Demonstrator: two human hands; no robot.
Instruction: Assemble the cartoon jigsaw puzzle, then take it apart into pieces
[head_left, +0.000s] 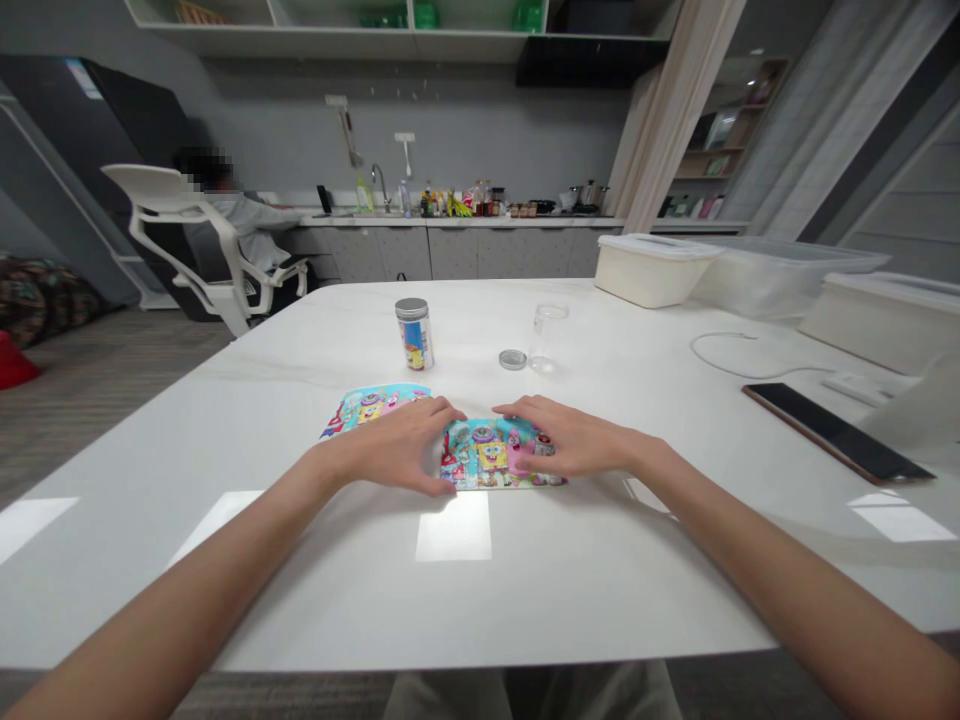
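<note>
A colourful cartoon picture panel (491,455), like a small jigsaw puzzle, lies flat on the white table between my hands. At its left edge rests my left hand (401,445), thumb and fingers spread apart. My right hand (574,438) curves over the panel's right end, its fingers also apart and covering part of the picture. A second sheet with a similar cartoon (375,402) lies behind my left hand, which hides part of it. Farther back stand a lidded jar (415,340) with a cartoon label and an open clear jar (550,340). A round metal lid (513,359) lies beside the clear jar.
At the right lie a dark phone or tablet (832,430) and a white cable (720,360). Storage bins (652,270) line the table's back right. A person sits in a white chair (217,240) at the left, near a kitchen counter (450,222).
</note>
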